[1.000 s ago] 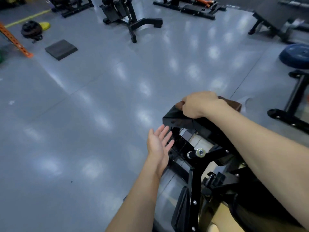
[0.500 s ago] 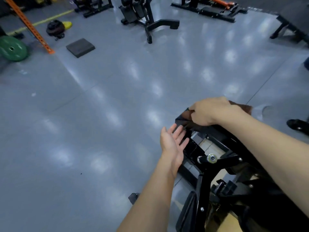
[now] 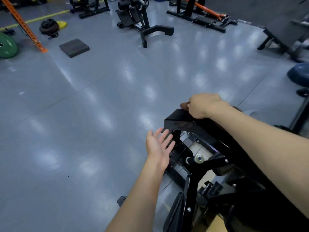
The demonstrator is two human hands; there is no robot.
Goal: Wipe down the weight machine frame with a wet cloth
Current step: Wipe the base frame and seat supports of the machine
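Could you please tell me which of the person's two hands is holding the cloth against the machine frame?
The right hand, curled over the brown cloth atop the black frame. The left hand is open, holding nothing.

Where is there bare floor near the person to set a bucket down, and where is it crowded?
Bare grey floor stretches left of the left hand, up to the dark foam pad. It is crowded on the right, where the right hand presses a cloth on the machine frame.
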